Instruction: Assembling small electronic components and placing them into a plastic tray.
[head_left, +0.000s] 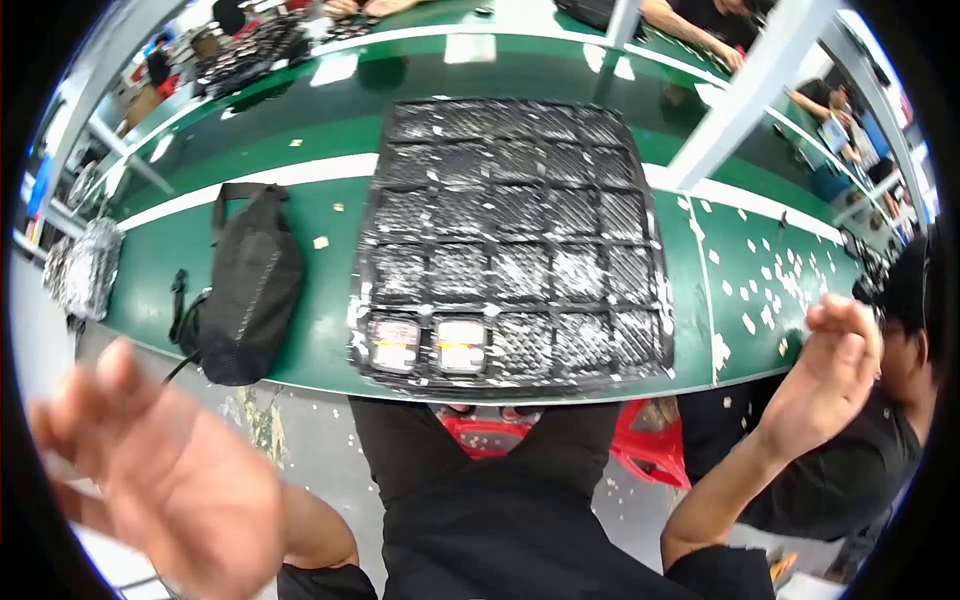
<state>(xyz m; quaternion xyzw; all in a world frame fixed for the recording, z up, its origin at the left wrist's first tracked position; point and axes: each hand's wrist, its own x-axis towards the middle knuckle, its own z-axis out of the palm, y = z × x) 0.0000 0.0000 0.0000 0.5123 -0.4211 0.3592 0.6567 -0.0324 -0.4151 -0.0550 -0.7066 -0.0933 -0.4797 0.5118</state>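
A black plastic tray (517, 265) with a grid of square pockets lies on the green bench in front of me. Two small packs, white with an orange stripe, sit side by side in its near-left pockets: the left pack (395, 345) and the right pack (461, 346). The other pockets show only their ribbed, shiny bottoms. My left hand (175, 470) is raised at the lower left, blurred, palm showing and fingers apart, with nothing in it. Off the tray's right side, my right hand (835, 355) is held up with loosely bent fingers and holds nothing visible. Neither hand touches the tray.
A black bag (258, 285) stands on the bench left of the tray. Farther left is a silvery wrapped bundle (90, 270). White scraps (765, 290) are scattered at the right. A person in black (840, 460) sits close on my right. A white post (740, 100) rises beyond the tray.
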